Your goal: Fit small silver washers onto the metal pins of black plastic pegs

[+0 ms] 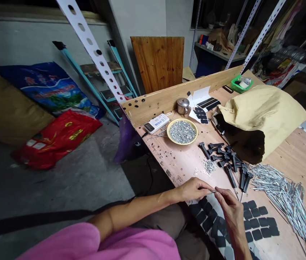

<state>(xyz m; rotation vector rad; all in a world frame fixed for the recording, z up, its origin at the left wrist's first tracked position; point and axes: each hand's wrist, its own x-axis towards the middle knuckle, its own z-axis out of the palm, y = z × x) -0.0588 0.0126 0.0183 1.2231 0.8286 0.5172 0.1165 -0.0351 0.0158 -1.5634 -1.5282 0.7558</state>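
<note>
My left hand point(194, 188) and my right hand point(231, 207) meet over the near edge of the table, fingertips pinched together. Between them shows a small, thin metal piece point(213, 192); its exact kind is too small to tell. Just beyond the hands lies a loose pile of small metal nuts point(209, 167). Black plastic parts point(234, 160), some with a metal rod sticking out, are heaped beside it. Many thin metal rods point(285, 191) lie to the right. Sheets of black rounded pads point(258, 222) lie beneath and around my right hand.
A yellow bowl point(182, 143) full of small metal pieces stands farther back, near a white power bank point(156, 123) and a lidded metal pot point(183, 106). An open brown paper sack point(272, 112) lies at the right. A wooden board point(163, 97) edges the table's back; a green basket point(241, 83) stands beyond.
</note>
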